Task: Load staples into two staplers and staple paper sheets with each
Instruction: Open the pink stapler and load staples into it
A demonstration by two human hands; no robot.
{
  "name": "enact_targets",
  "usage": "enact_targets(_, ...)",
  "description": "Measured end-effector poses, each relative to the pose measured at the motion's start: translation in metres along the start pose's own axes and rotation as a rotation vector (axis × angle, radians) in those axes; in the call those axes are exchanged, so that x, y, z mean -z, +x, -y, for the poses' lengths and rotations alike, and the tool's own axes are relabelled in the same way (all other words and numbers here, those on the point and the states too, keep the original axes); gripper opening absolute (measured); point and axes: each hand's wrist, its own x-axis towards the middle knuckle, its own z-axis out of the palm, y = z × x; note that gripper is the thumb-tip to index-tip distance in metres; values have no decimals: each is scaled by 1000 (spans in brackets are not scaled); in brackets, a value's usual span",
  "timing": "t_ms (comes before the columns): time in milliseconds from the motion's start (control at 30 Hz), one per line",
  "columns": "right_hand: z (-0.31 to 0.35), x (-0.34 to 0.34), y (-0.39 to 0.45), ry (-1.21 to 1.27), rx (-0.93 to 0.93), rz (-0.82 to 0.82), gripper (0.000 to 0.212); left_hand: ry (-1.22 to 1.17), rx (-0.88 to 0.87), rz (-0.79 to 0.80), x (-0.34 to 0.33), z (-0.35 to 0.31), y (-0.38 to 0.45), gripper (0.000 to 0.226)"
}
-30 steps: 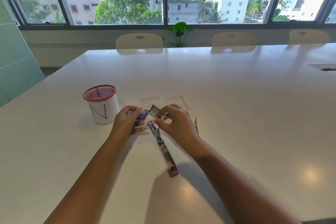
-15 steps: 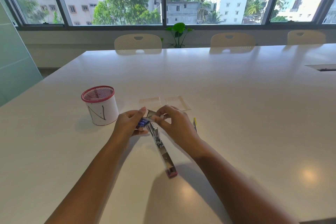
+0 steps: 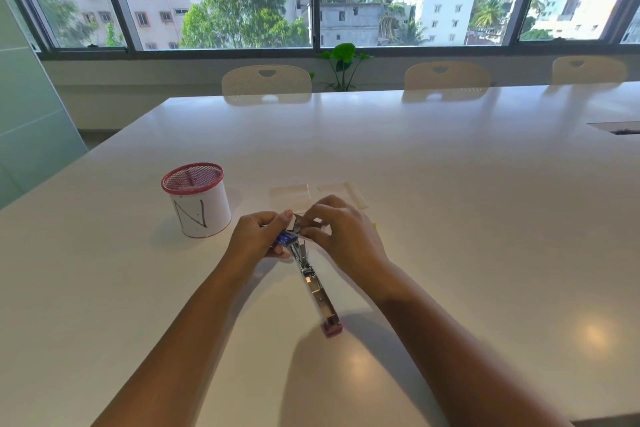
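**Both hands on a staple box above an opened stapler**

Left hand (image 3: 258, 236): fingers curled round a small blue staple box (image 3: 286, 238), held just above the table (image 3: 450, 218). Thumb on top, near the box's open end.

Right hand (image 3: 343, 230): fingertips pinched on a small silvery piece (image 3: 298, 222) at the mouth of the box, probably a strip of staples or the box's inner tray; too small to tell which. The two hands meet there, thumbs almost touching.

Stapler (image 3: 317, 288): lies flat on the table, swung fully open, a long metal channel running from under the hands back toward the person. Its red end (image 3: 332, 329) points at the person. The far end sits directly below the box. Neither hand touches it as far as can be seen.

Paper sheets (image 3: 289, 194): two small pale squares side by side on the table, just beyond the hands. The right one (image 3: 343, 191) is partly covered by the right hand's knuckles.

A sliver of yellow (image 3: 375, 226) shows past the right hand; mostly hidden, cannot identify it.

Pen cup (image 3: 196, 199): white with red mesh rim, marked "N", upright to the left of the hands, apart from them.

Background: three pale chairs (image 3: 266, 83) on the far side, a green plant (image 3: 343, 62) at the window.
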Motion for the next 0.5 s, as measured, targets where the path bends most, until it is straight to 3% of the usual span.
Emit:
enact_targets(300,0,3,4,98,16,-43,10,-180,98,-42,4,0,2,15)
enact_targets(500,0,4,3,132,27,-77,5,-158,96,-39,1,0,1,16)
